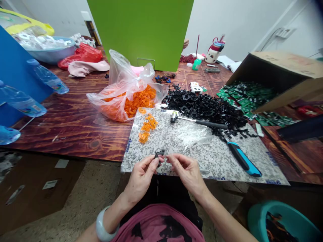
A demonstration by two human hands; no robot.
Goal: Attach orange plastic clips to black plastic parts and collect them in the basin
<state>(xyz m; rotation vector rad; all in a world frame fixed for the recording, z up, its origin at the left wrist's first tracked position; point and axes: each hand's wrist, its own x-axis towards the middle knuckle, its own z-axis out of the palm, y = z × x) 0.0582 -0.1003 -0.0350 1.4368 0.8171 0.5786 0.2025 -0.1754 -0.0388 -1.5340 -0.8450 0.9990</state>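
My left hand (141,178) pinches a small black plastic part (159,154) just above the front edge of the grey speckled board (148,161). Close beside it, my right hand (186,171) has its thumb and fingers pressed together, its tips almost at the black part. Whatever it grips is too small to make out. Several orange plastic pieces (148,124) lie on the board beyond my left hand. Farther right are a heap of thin clear strips (190,134), a small hammer (202,123) with a black handle, and a blue-and-black handled tool (244,159).
Behind the board sit a plastic bag of orange pieces (121,101) and a pile of black parts (204,107). A cardboard box (290,67) spills green pieces at right. Plastic bottles (47,77) hang at left; a teal tub (259,211) stands below right. Another person's hand (186,43) shows behind the green panel (141,30).
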